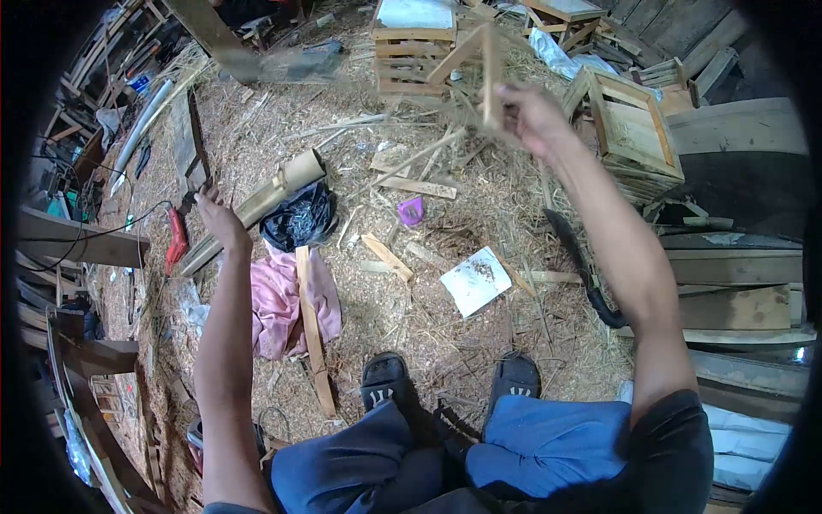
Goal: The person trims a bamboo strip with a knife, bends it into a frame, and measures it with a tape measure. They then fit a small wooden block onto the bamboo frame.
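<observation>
My right hand (533, 120) is closed on a wooden frame (491, 77), raised at the upper right and blurred by motion. The frame's light wooden bars meet at a corner. My left hand (221, 221) reaches forward with its fingers stretched out and nothing visible in them. Just left of it lies a red corded power tool (176, 240). Beyond the fingertips is a dark plank (186, 137). To the right of that hand are a bamboo tube (295, 173) and a black plastic bag (300, 218).
Wood shavings cover the ground. A purple tape measure (411, 211), a white sheet (476, 283), a pink cloth (278, 313) and a wooden strip (313, 334) lie before my feet. A dark curved blade (565, 236) rests at right. Stacked wooden frames (634, 128) stand at upper right.
</observation>
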`<state>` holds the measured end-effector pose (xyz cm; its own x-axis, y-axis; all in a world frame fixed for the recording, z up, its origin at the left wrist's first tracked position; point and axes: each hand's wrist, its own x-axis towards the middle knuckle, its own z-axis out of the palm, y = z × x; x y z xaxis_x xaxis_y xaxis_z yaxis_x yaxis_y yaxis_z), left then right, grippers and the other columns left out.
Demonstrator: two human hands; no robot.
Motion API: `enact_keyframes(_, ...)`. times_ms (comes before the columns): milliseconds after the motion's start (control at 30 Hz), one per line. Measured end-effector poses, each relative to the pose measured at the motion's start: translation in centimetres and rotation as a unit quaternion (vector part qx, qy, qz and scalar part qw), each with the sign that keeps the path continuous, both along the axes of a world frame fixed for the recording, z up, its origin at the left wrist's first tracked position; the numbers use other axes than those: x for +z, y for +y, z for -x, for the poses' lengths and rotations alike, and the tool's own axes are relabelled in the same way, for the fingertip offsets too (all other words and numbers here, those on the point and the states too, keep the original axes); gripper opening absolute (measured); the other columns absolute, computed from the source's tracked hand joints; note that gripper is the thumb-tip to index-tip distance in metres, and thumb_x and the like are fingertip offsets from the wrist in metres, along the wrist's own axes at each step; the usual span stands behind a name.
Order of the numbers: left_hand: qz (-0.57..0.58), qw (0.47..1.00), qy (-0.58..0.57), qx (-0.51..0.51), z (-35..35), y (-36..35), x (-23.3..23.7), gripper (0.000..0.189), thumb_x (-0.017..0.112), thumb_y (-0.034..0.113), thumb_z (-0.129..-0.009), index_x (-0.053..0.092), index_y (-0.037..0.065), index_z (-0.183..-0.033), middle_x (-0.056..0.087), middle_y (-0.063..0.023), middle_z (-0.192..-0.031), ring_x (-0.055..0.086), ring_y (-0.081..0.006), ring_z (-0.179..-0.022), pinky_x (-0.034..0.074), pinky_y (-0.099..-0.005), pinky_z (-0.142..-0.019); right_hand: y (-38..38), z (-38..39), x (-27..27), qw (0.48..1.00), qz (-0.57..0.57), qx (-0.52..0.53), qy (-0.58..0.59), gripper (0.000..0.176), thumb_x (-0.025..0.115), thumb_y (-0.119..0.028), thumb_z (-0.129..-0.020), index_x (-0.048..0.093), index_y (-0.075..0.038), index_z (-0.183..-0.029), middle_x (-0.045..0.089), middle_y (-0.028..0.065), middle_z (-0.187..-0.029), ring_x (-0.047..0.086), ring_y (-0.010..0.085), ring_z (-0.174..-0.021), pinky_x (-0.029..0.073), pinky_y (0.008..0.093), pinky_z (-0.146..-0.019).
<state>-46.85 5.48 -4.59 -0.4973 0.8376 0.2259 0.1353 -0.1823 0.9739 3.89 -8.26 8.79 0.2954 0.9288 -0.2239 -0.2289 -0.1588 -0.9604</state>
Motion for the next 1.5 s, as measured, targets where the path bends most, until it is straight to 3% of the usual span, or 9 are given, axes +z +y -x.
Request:
enact_keyframes(300,0.076,0.991,0.060,-0.096,-3.0,-0.8,-0.6,0.062,0.036,0.056,-0.108,0.057,0.009,-0.141,0.066,-0.0105,-0.125,0.059,-0.0211,-0.108,0.050,-0.0345,-0.085,0.3,-3.1,-0.3,0.982,0.002,-0.123,0.146,0.029,0.041,-0.011,-0.107,0.059,0.005,-0.122,0.062,0.0044,-0.088,0.059,0.0119,-0.074,0.054,0.0277,-0.065)
enact_keyframes(533,0.067,0.965,0.152,-0.204,-6.2,-0.6,0.1,0.054,0.041,0.050,-0.109,0.059,0.009,-0.140,0.067,-0.0083,-0.122,0.059,-0.0170,-0.103,0.050,-0.0340,-0.086,1.4,-7.9,1.7,0.938,-0.093,0.113,0.313,0.032,0.033,-0.011,-0.105,0.049,0.006,-0.127,0.055,0.0035,-0.081,0.045,0.0072,-0.057,0.039,0.0216,-0.049)
enact_keyframes(667,0.053,0.959,0.112,-0.253,-9.1,-1.5,1.4,0.047,0.047,0.042,-0.109,0.061,0.006,-0.137,0.069,-0.0085,-0.120,0.059,-0.0140,-0.096,0.048,-0.0280,-0.078,0.4,-6.4,-0.7,0.962,0.003,0.029,0.271,0.026,0.035,-0.012,-0.106,0.045,0.001,-0.126,0.055,0.0053,-0.080,0.044,0.0072,-0.054,0.036,0.0209,-0.045)
enact_keyframes(1000,0.089,0.883,0.153,-0.436,-15.2,-2.0,2.5,0.070,0.064,0.030,-0.103,0.027,0.013,-0.161,0.057,-0.0161,-0.143,0.065,-0.0218,-0.114,0.055,-0.0339,-0.089,-0.8,-2.2,-5.8,0.948,0.120,0.091,0.279,0.029,0.031,-0.015,-0.107,0.043,0.000,-0.129,0.052,0.0074,-0.082,0.043,0.0075,-0.054,0.037,0.0201,-0.042)
enact_keyframes(1033,0.092,0.887,0.057,-0.449,-15.7,-2.3,2.0,0.064,0.065,0.020,-0.102,0.034,0.011,-0.158,0.063,-0.0151,-0.134,0.068,-0.0196,-0.105,0.058,-0.0323,-0.085,-0.9,-2.1,-5.9,0.942,0.136,0.103,0.290,0.030,0.030,-0.016,-0.108,0.044,0.000,-0.129,0.052,0.0075,-0.082,0.043,0.0074,-0.054,0.036,0.0196,-0.041)
enact_keyframes(1233,0.103,0.895,0.114,-0.419,-15.9,-2.8,1.8,0.028,0.066,0.012,-0.100,0.061,0.004,-0.127,0.075,-0.0092,-0.094,0.069,-0.0112,-0.082,0.057,-0.0289,-0.069,-0.5,-2.4,-6.7,0.928,0.163,0.147,0.302,0.036,0.027,-0.026,-0.112,0.043,-0.001,-0.131,0.056,0.0095,-0.084,0.050,0.0076,-0.054,0.041,0.0196,-0.039)
enact_keyframes(1400,0.025,0.931,0.188,-0.312,-16.1,-3.0,1.7,0.014,0.070,0.012,-0.097,0.069,0.002,-0.107,0.074,-0.0094,-0.078,0.068,-0.0113,-0.069,0.054,-0.0306,-0.061,-1.1,-1.9,-5.7,0.995,0.072,0.054,-0.050,0.057,0.032,-0.047,-0.112,0.054,-0.003,-0.141,0.067,0.0158,-0.098,0.066,0.0117,-0.070,0.058,0.0259,-0.066)
enact_keyframes(1467,0.019,0.910,0.288,-0.298,-16.0,-3.4,2.2,0.016,0.068,0.011,-0.099,0.066,0.000,-0.111,0.073,-0.0075,-0.088,0.067,-0.0116,-0.074,0.054,-0.0287,-0.062,-0.3,-2.9,-7.5,0.995,0.065,0.052,-0.055,0.049,0.047,-0.047,-0.108,0.064,-0.011,-0.137,0.070,0.0151,-0.105,0.070,0.0162,-0.083,0.057,0.0335,-0.082)
enact_keyframes(1500,0.019,0.910,0.288,-0.298,-16.2,-3.7,2.1,0.016,0.068,0.011,-0.099,0.066,0.000,-0.111,0.073,-0.0075,-0.088,0.067,-0.0116,-0.074,0.054,-0.0287,-0.062,-0.4,-2.6,-7.6,0.966,0.012,0.087,-0.241,0.043,0.054,-0.043,-0.105,0.067,-0.012,-0.133,0.070,0.0151,-0.108,0.070,0.0200,-0.089,0.056,0.0371,-0.085)
